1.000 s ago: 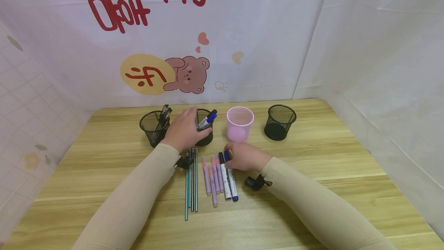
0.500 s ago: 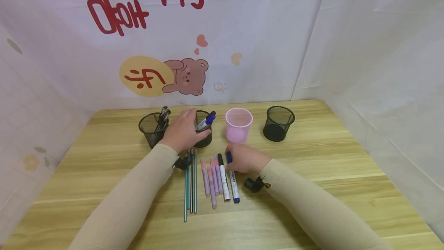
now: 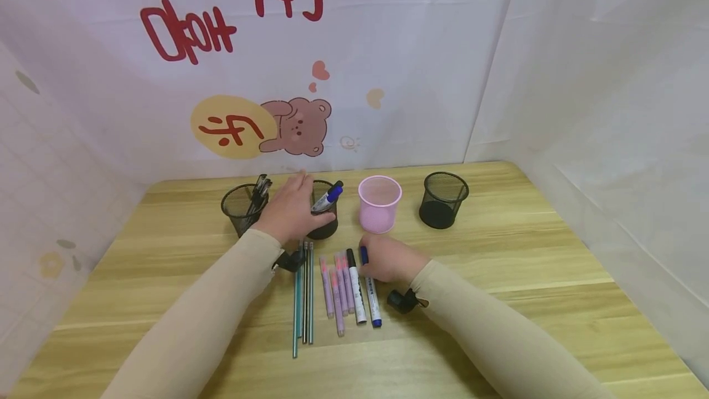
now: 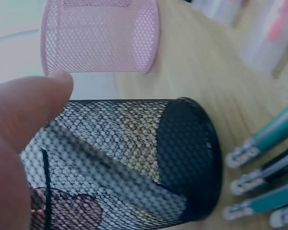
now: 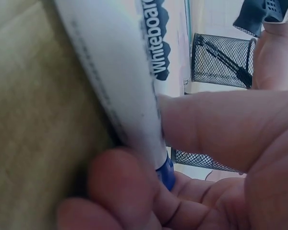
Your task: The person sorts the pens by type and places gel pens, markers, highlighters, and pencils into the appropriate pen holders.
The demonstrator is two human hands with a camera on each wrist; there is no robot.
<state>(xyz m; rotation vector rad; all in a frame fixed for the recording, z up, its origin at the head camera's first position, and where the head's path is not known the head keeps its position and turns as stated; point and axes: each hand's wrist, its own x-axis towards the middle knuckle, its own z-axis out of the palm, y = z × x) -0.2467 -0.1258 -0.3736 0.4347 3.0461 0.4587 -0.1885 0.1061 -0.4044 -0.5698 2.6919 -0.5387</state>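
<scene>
- While the right hand (image 3: pixel 393 257) grasps the marker (image 3: pixel 373 303) near its blue cap (image 3: pixel 364 255), thumb (image 5: pixel 206 120) on one side and curled fingers (image 5: pixel 117 177) on the other, the left hand (image 3: pixel 290 208) spreads beside the second cup (image 3: pixel 321 228) from the left
- The left thumb (image 4: pixel 33 105) lies along the front of that cup, but the other fingertips are partly hidden, so whether they grip it cannot be told
- The marker lies just right of the black-capped marker (image 3: pixel 357 297), in front of the pink cup (image 3: pixel 378 217) and apart from it
- Taking hold of the marker looks like the step in hand; done well, it would call for a pinch that reaches the barrel (image 5: pixel 120 72), since a cap alone could slip off under a pull
- Fingertips tucked under the barrel should help, as a round marker could roll on the table (image 3: pixel 498 263), and a straight upward lift would best spare the black-capped marker a nudge
- A light touch from the left hand seems enough, as a hard push could tip the second cup and the two markers (image 3: pixel 321 204) leaning in it
- The marker's long axis runs roughly front to back: the cap points towards the gap between the second cup and the pink cup, the blue tail end (image 3: pixel 377 323) the opposite way
- Whether the cap end is off the table cannot be told
</scene>
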